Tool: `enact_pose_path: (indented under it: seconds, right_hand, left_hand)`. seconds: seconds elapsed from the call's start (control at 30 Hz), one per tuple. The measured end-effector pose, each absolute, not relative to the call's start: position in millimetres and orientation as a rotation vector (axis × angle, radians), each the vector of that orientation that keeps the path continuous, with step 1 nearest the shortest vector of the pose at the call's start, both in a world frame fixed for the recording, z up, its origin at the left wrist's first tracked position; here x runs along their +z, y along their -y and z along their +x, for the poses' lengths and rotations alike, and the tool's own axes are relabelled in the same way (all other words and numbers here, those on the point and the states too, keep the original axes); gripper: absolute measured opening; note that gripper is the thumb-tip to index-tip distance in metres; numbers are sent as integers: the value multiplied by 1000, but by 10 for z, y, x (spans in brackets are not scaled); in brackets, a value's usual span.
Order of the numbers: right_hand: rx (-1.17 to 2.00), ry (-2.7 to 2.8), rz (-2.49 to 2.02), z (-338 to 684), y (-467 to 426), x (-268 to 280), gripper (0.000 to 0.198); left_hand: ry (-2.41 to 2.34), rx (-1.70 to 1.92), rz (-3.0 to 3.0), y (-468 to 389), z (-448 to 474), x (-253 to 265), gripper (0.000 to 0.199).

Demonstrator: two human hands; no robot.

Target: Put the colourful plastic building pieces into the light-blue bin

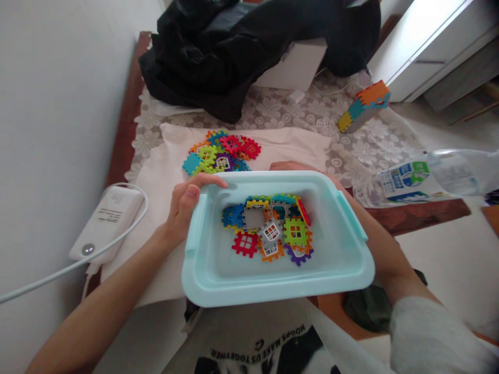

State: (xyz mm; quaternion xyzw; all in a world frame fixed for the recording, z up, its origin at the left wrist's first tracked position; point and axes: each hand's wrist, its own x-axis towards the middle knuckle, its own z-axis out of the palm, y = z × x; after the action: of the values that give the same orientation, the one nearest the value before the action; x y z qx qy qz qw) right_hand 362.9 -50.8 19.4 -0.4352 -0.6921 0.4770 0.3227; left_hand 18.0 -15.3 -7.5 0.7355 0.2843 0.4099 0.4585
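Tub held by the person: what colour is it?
The tub is pale aqua, seen best in the head view.

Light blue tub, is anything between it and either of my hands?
Nothing visible separates your left hand from the tub; it grips the far left corner. Your right hand is mostly hidden behind the tub's far side, so I can't tell there.

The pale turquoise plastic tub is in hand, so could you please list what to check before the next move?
1. Left hand gripping the tub's far left corner: ok.
2. Right hand's grip: cannot tell; mostly hidden behind the tub.
3. Multicoloured toothed plastic tiles contained inside the tub: ok.
4. Multicoloured tile heap on the pale cloth, untouched by the tub: cannot tell.
5. White cable apart from left forearm: ok.
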Motion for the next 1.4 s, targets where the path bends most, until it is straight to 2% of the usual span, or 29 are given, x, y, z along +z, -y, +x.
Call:
enact_pose_path:
  seconds: [0.23, 0.5, 0.67, 0.9, 1.27, 1.4]
  right_hand:
    - [1506, 1838, -1079, 3711, 459, 0, 27]
    - [1425, 1558, -1199, 3798, 260, -284, 43]
    - [1384, 1489, -1274, 3861, 203, -374, 46]
    - [1332, 1488, -1282, 3776, 216, -343, 45]
    - [1407, 1498, -1162, 3740, 299, -405, 43]
    - [1406, 1477, -1079, 3716, 295, -433, 42]
  left_hand:
    - [-669, 1010, 1810, 151, 183, -76, 66]
    - [-660, 1008, 1823, 149, 202, -26, 67]
    - [-647, 998, 1802, 157, 214, -4, 69]
    - [-575, 1030, 1783, 153, 215, -28, 56]
    - [-594, 1028, 1847, 149, 208, -28, 67]
    - [-563, 1034, 1869, 142, 199, -44, 63]
